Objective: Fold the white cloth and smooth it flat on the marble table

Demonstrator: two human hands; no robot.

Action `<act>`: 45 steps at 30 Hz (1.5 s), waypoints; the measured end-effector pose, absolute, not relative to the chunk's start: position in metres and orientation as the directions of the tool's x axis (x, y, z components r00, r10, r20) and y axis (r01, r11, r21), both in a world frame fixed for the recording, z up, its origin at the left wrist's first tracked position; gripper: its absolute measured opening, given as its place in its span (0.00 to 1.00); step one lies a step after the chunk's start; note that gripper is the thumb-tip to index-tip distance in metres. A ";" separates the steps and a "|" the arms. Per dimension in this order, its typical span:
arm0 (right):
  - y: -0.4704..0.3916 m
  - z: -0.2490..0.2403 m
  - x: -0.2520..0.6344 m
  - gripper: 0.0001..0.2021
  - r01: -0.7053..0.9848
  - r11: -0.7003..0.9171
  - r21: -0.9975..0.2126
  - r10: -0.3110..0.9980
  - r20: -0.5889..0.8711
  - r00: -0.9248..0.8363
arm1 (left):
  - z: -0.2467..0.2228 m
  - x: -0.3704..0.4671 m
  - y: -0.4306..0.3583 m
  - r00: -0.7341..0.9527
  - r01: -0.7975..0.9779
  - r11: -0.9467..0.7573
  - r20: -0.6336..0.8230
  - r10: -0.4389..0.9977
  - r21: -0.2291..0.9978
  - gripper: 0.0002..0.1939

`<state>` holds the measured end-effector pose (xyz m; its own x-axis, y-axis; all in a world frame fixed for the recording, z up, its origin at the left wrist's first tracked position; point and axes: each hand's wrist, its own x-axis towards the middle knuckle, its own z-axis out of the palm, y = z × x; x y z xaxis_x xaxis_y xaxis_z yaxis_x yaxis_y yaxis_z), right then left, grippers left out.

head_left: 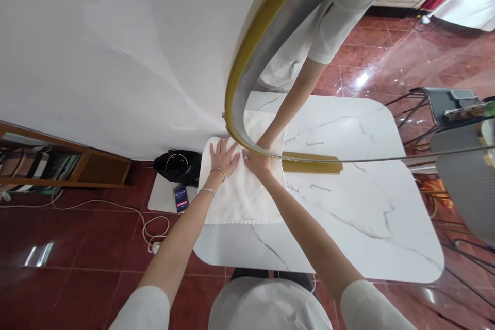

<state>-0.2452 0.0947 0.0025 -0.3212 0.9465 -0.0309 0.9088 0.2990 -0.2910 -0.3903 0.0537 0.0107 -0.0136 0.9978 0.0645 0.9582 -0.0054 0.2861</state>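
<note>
A white cloth with a scalloped edge [243,198] lies spread on the white marbled table [348,216]. My left hand [224,159] rests flat on the cloth's upper left part, fingers spread, with bracelets on the wrist. Just to its right, my right hand [258,162] is on the cloth at the base of a large gold-framed mirror [247,46]; a ring shows on one finger, and the other fingers are partly hidden. The mirror shows a reflected arm and sleeve. A gold strip [313,163] runs rightward from the cloth, partly a reflection, it seems.
Left of the table are a black bag [176,166], a phone [181,197] and a white cable [116,206] on the red tiled floor. A wooden shelf [104,165] stands at the far left, chairs [464,175] at the right. The white wall rises behind.
</note>
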 end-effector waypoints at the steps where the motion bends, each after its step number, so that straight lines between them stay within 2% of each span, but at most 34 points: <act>1: 0.088 0.003 -0.241 0.23 0.890 0.347 -0.296 0.930 -0.013 -0.367 | 0.012 -0.389 0.048 0.001 0.959 -0.018 0.059 0.998 0.284 0.24; 5: 0.044 0.002 -0.216 0.24 0.806 0.537 -0.249 0.843 0.131 -0.521 | 0.014 -0.383 0.011 0.093 0.957 -0.099 0.033 0.995 0.273 0.23; 9: 0.013 0.001 -0.197 0.26 0.819 0.539 -0.199 0.842 0.162 -0.514 | 0.014 -0.379 -0.007 0.121 0.951 -0.126 0.034 0.992 0.281 0.24; 12: 0.021 0.003 -0.204 0.26 0.861 0.463 -0.212 0.887 0.111 -0.449 | 0.014 -0.378 0.006 0.106 0.951 -0.118 0.059 0.993 0.286 0.24; 16: 0.060 0.010 -0.230 0.25 0.933 0.267 -0.240 0.952 -0.087 -0.294 | 0.014 -0.383 0.043 0.043 0.953 -0.068 0.089 0.995 0.294 0.24; 18: 0.077 0.014 -0.241 0.26 0.947 0.219 -0.234 0.952 -0.160 -0.259 | 0.013 -0.387 0.056 -0.029 0.951 -0.001 0.092 0.995 0.308 0.24; 23: 0.085 0.016 -0.257 0.26 0.937 0.254 -0.240 0.947 -0.135 -0.291 | 0.010 -0.399 0.023 -0.197 0.938 0.164 0.079 0.977 0.304 0.26; 28: 0.056 0.004 -0.267 0.26 0.860 0.404 -0.312 0.911 0.054 -0.408 | 0.005 -0.398 -0.089 -0.230 0.942 0.211 0.044 0.972 0.263 0.32; 31: 0.018 -0.001 -0.264 0.20 0.706 0.596 -0.383 0.797 0.171 -0.580 | 0.003 -0.390 -0.152 -0.248 0.945 0.219 0.095 0.964 0.243 0.32; 35: -0.063 0.006 -0.230 0.14 0.524 0.749 -0.405 0.630 0.193 -0.752 | 0.001 -0.371 -0.208 -0.288 0.941 0.251 0.149 0.946 0.227 0.33; 39: -0.135 0.015 -0.173 0.34 0.420 0.829 -0.370 0.491 0.121 -0.863 | 0.000 -0.350 -0.233 -0.308 0.936 0.274 0.138 0.941 0.220 0.34; 45: -0.140 0.008 -0.150 0.39 0.476 0.808 -0.348 0.522 0.045 -0.852 | -0.004 -0.353 -0.206 -0.208 0.959 0.179 0.119 0.971 0.220 0.32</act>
<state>-0.1498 -0.1402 0.0078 -0.8519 0.5217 0.0450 0.4763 0.8077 -0.3476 -0.3526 -0.2055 -0.0045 -0.2083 0.9708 0.1187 0.9590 0.1788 0.2200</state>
